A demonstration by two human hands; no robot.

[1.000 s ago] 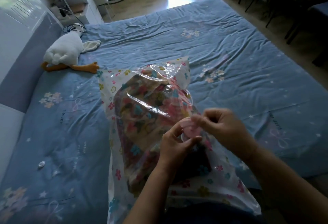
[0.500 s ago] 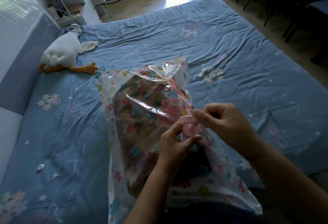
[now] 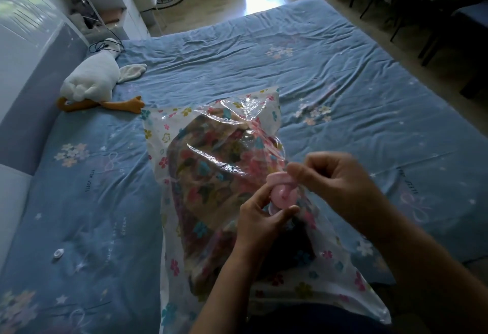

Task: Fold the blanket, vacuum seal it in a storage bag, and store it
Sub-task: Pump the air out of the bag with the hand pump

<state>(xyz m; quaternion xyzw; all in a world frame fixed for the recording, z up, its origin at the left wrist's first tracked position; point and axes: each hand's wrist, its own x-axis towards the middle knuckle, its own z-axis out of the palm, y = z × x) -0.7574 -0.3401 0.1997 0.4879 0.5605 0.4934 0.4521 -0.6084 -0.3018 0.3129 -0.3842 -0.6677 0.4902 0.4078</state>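
While the left grip [image 3: 260,218] is pinching the base of the pink valve [image 3: 282,194] between thumb and fingers, the right grip [image 3: 340,183] is nipping its upper rim, so both are narrow and both are holding that one small part. The valve is sitting on the top film of the storage bag [image 3: 169,132], which is lying puffy on the bed [image 3: 343,69] with the folded blanket [image 3: 211,175] inside it (no air drawn out yet, by the look of it). Trouble to watch for: tugging too hard risks stretching or tearing the film around the valve, and a part seated crooked means air creeping back in. Far left, a plush goose [image 3: 89,82] is lounging.
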